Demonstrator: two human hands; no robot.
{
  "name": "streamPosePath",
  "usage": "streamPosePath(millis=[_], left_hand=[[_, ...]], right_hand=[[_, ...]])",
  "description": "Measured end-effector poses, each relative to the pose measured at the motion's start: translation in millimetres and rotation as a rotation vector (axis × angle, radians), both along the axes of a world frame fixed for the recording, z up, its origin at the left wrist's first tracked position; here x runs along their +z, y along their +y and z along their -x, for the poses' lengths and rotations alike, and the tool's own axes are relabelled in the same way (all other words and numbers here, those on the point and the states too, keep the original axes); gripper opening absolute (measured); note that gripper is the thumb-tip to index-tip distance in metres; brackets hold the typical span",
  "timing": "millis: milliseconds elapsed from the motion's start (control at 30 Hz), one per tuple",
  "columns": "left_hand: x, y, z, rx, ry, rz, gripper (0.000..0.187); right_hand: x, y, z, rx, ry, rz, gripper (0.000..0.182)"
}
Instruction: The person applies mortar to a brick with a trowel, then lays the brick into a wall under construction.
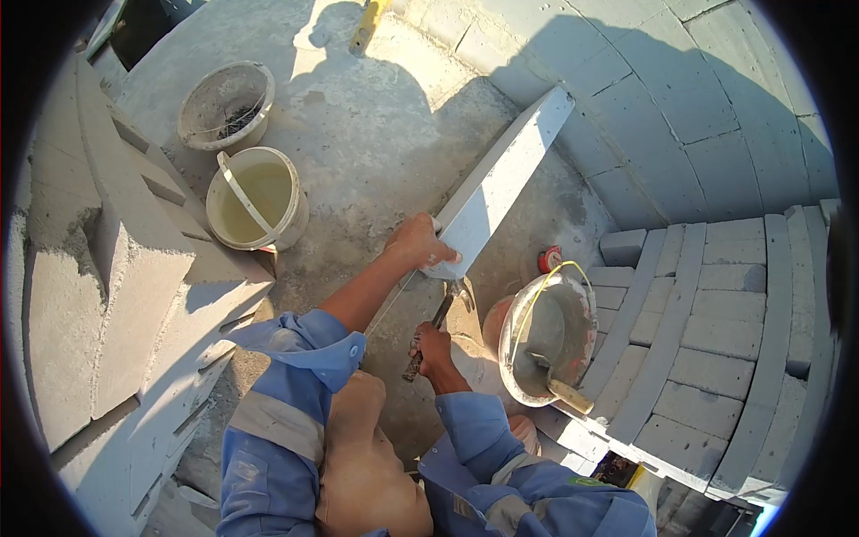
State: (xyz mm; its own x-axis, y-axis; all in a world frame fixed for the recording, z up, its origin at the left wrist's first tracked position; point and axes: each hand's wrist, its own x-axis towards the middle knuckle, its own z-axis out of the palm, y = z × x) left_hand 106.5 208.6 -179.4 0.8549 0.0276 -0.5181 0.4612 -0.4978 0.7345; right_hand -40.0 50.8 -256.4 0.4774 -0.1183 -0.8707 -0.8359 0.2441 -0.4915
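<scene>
A long pale grey block (508,183) stretches from near my body toward the block wall. My left hand (420,243) grips its near end, with the thumb on the upper face. In my right hand (432,349) is a hammer (444,309), held by its dark handle. The metal head is right at the block's near end, just below my left hand. A thin pale string (390,304) runs beside my left forearm. Right of the hammer stands a bucket (591,313) with grey mortar and a trowel (569,396) in it.
A bucket of cloudy water (300,210) and a dirty tub (190,121) stand at left on the concrete floor (358,125). Stacked blocks rise at left (134,313) and right (707,367). A block wall (662,116) bounds the far right. A yellow tool (367,29) lies at the top.
</scene>
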Motion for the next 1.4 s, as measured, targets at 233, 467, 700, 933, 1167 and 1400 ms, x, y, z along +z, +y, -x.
streamPosePath(millis=[233, 467, 700, 933, 1167, 1400], left_hand=[[7, 2, 0, -0.008, 0.040, 0.026, 0.055], [3, 4, -1, -0.020, 0.064, 0.077, 0.072], [10, 2, 2, 0.005, 0.033, 0.022, 0.053], [8, 4, 2, -0.037, 0.030, 0.055, 0.071], [-3, 0, 1, -0.001, 0.018, -0.002, 0.055], [0, 0, 2, -0.002, 0.017, -0.011, 0.054]], right_hand=[[-4, -15, 0, 0.038, -0.021, -0.068, 0.014], [-6, -15, 2, 0.034, -0.016, -0.001, 0.013], [-15, -3, 0, -0.143, -0.051, 0.088, 0.011], [-9, -4, -2, 0.028, -0.037, 0.060, 0.012], [-8, -7, -1, 0.056, -0.038, 0.044, 0.011], [-10, -9, 0, 0.069, -0.046, 0.053, 0.012]])
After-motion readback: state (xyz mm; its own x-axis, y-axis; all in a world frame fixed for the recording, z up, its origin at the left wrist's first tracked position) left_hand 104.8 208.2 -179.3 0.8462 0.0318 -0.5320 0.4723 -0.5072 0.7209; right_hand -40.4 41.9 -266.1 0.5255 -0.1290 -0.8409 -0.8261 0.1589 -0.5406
